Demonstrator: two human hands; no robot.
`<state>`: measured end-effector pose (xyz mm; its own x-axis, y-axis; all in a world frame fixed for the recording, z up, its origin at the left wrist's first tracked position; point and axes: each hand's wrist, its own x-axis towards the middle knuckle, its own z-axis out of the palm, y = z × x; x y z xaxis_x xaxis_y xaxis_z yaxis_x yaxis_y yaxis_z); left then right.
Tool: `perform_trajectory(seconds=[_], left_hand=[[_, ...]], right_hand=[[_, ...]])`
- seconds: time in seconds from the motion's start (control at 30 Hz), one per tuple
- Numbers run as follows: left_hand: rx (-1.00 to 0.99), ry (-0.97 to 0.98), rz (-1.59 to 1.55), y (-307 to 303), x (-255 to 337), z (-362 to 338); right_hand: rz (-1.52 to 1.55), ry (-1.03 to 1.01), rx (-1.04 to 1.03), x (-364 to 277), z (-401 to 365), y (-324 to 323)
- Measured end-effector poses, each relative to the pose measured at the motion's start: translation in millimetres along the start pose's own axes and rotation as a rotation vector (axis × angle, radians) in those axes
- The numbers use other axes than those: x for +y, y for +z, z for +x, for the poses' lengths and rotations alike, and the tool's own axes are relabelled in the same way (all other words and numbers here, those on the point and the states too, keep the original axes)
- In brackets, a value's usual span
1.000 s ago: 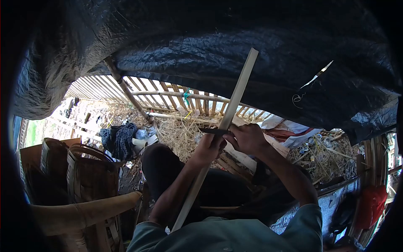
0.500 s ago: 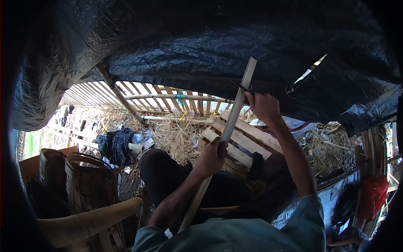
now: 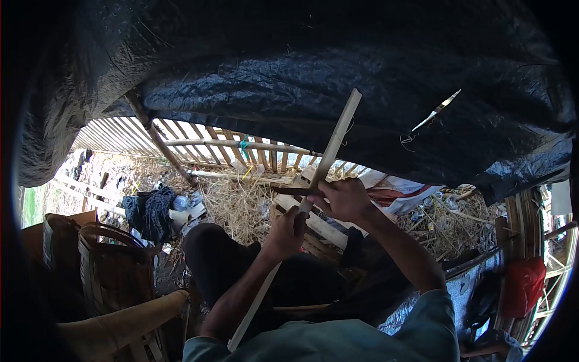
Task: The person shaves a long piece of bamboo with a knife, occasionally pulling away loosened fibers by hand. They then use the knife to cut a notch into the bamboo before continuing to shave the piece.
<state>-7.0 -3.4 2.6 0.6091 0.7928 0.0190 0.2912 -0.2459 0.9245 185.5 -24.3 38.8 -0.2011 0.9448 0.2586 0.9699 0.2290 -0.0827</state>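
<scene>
A long pale bamboo strip [image 3: 333, 143] slants from near my lap up toward the dark sheeting. My left hand [image 3: 283, 234] is wrapped round its middle, fingers closed. Just above it, my right hand [image 3: 345, 199] is closed on a knife, whose handle is hidden in the fist. The dark knife blade [image 3: 293, 190] points left and lies across the strip. A thin curled shaving [image 3: 347, 134] clings to the strip's upper part. My two hands are close together, nearly touching.
Dark plastic sheeting [image 3: 289, 90] hangs low ahead. Wooden planks [image 3: 329, 230] and straw shavings [image 3: 235, 205] lie on the ground beyond my knees. Woven baskets [image 3: 117, 265] and a thick bamboo pole [image 3: 126, 320] are at left. A red cloth [image 3: 523, 286] hangs at right.
My right hand with the knife has slid down the strip, from near its upper end to just above my left hand. The strip's top has shifted slightly left and down.
</scene>
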Motion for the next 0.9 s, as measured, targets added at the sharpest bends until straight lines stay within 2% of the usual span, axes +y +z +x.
perform_trajectory(seconds=[0.03,0.17,0.27,0.3,0.33,0.37,0.4,0.43,0.57,0.6,0.73,0.83,0.9], left_hand=[[0.006,0.002,-0.011,1,-1,0],[0.063,0.149,-0.077,2,0,-1],[-0.012,0.075,0.022,2,4,-5],[-0.029,0.066,0.042,2,8,-7],[-0.028,0.065,0.033,4,9,-11],[-0.023,0.104,0.002,12,12,-17],[-0.018,0.155,-0.017,20,15,-21],[-0.001,0.216,-0.042,24,17,-17],[-0.065,0.112,-0.069,29,16,-11],[-0.068,0.177,-0.018,27,15,-12],[-0.103,0.086,-0.005,27,9,-14],[-0.027,0.236,0.001,27,5,-15],[-0.015,0.2,0.01,25,-2,-12]], right_hand=[[-0.042,-0.023,-0.06,-8,-3,-2],[-0.086,-0.079,-0.007,-10,-13,-1],[-0.013,-0.048,0.107,25,-11,12],[-0.09,0.053,0.145,44,-6,15],[-0.257,0.238,0.293,64,6,6],[-0.294,0.417,0.248,98,12,-4],[-0.281,0.535,0.343,123,17,-13],[-0.332,0.572,0.389,141,17,-17],[-0.413,0.631,0.381,160,12,-19],[-0.432,0.729,0.367,161,15,-18],[-0.414,0.711,0.391,159,18,-20],[-0.349,0.627,0.369,153,15,-25],[-0.305,0.53,0.349,146,7,-23]])
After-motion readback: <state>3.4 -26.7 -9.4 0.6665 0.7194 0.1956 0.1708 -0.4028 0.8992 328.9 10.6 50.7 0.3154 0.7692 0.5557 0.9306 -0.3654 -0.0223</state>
